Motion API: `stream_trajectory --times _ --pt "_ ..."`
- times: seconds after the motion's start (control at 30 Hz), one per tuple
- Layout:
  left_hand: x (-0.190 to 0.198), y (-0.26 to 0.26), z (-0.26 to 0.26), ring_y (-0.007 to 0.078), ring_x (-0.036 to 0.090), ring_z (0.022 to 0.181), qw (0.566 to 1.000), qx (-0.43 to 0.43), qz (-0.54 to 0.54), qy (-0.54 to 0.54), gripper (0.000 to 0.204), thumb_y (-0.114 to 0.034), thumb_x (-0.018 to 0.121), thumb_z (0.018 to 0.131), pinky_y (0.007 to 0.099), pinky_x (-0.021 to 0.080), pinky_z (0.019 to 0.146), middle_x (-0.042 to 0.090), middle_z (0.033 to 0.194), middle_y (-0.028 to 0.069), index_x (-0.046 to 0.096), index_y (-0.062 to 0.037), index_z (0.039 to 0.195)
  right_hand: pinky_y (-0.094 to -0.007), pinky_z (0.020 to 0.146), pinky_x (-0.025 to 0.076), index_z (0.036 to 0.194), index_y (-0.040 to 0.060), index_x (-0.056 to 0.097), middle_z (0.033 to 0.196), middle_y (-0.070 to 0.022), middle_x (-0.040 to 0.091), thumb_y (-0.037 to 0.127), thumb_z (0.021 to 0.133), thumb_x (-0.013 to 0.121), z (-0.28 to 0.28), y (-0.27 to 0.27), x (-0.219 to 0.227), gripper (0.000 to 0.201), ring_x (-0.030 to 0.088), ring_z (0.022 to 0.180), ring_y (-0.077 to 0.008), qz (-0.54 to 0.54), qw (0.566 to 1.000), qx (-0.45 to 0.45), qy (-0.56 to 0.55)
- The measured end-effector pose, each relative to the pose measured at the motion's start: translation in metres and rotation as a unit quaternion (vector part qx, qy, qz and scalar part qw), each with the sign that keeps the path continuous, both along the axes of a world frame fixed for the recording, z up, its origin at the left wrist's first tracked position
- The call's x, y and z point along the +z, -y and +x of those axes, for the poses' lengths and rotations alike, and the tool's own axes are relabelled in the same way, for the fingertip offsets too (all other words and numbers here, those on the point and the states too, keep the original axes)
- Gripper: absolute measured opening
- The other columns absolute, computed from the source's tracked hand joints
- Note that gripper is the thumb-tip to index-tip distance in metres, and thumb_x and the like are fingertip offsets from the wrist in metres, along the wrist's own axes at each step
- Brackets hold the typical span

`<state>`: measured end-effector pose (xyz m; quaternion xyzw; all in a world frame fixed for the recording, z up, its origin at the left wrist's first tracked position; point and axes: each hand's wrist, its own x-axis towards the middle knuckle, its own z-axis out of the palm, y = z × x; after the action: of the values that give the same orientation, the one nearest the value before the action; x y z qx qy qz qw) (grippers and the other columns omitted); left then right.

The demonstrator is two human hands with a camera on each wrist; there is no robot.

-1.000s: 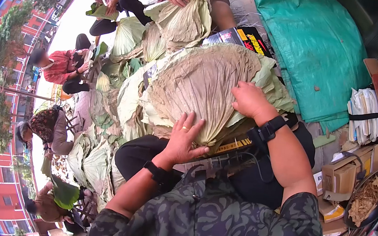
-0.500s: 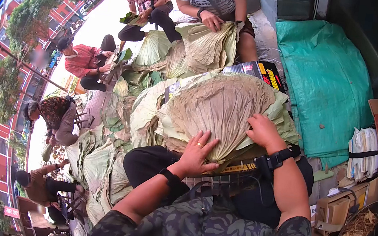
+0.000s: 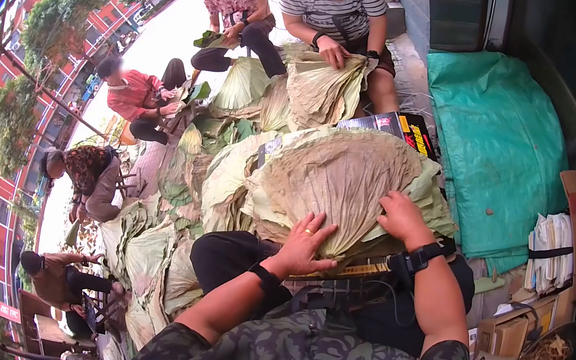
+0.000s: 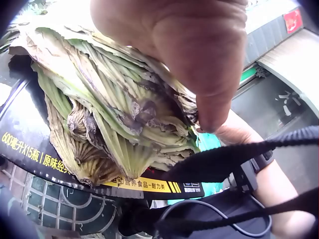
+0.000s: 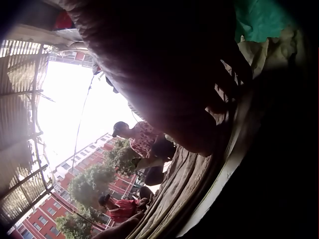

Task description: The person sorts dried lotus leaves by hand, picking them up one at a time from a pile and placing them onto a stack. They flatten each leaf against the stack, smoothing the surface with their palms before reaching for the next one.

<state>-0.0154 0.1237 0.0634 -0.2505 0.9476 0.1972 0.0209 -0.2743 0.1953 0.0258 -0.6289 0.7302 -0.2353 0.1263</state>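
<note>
Across the person's lap (image 3: 305, 271), stack of big dried leaves (image 3: 336, 179) sits on a printed box (image 4: 130, 183). Top leaf brown, wrinkled, ribs fanning from the base; paler green edges stick out underneath. Left hand (image 3: 304, 245) lies on it near the base, fingers apart. Right hand (image 3: 404, 220) touches the right side, fingers bent; pinching or only pressing, cannot tell, too dark in right wrist view. Far side: person in striped shirt (image 3: 338, 3) with another leaf bunch (image 3: 323, 89). More leaves (image 3: 145, 256) crowd the left. Black strap (image 4: 214, 159) crosses in front of the box's right end. Right: green tarp (image 3: 494, 150), paper bundle (image 3: 550, 250), cardboard (image 3: 505, 336). Box's front edge shows below the leaf bases; room to move over the tarp.
</note>
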Motion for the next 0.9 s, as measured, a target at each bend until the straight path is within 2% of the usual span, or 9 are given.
stream_trajectory --times 0.33,0.4,0.5,0.9 --pt "-0.0006 -0.0014 0.0008 0.0461 0.021 0.129 1.0 -0.007 -0.015 -0.012 0.08 -0.056 0.061 0.071 0.0498 0.019 0.105 0.026 0.14 0.0245 0.037 -0.0148 0.135 -0.0423 0.079 0.047 0.086 0.0061 0.062 0.093 -0.0131 0.058 0.023 0.07 0.066 0.0014 0.0056 0.0049 0.024 0.056 0.091 -0.0334 0.037 0.999 0.01 -0.017" --pt "-0.0013 -0.0015 0.0013 0.046 0.021 0.129 1.0 -0.008 -0.017 -0.012 0.08 -0.056 0.061 0.071 0.0498 0.019 0.105 0.026 0.14 0.0246 0.037 -0.0148 0.135 -0.0422 0.08 0.046 0.088 0.0044 0.061 0.094 -0.0144 0.057 0.022 0.07 0.063 0.0015 0.0044 0.0092 0.026 0.055 0.091 -0.0342 0.048 0.999 0.014 -0.003" --pt "-0.0011 -0.0021 0.0007 0.0459 0.021 0.129 1.0 -0.007 -0.019 -0.012 0.08 -0.056 0.061 0.071 0.05 0.019 0.105 0.026 0.14 0.0246 0.037 -0.0149 0.135 -0.0423 0.079 0.047 0.086 0.006 0.062 0.092 -0.0137 0.058 0.024 0.07 0.067 0.0015 0.0046 0.0073 0.024 0.056 0.091 -0.0335 0.035 0.999 0.012 -0.015" --pt "-0.004 -0.0024 0.001 0.0447 0.019 0.131 1.0 0.001 -0.018 -0.003 0.08 -0.055 0.061 0.07 0.0504 0.018 0.105 0.023 0.142 0.0236 0.036 -0.0158 0.135 -0.0427 0.078 0.048 0.085 0.0053 0.063 0.091 -0.0143 0.059 0.023 0.07 0.065 0.001 0.0043 0.0082 0.023 0.057 0.09 -0.0339 0.03 0.999 0.015 -0.004"
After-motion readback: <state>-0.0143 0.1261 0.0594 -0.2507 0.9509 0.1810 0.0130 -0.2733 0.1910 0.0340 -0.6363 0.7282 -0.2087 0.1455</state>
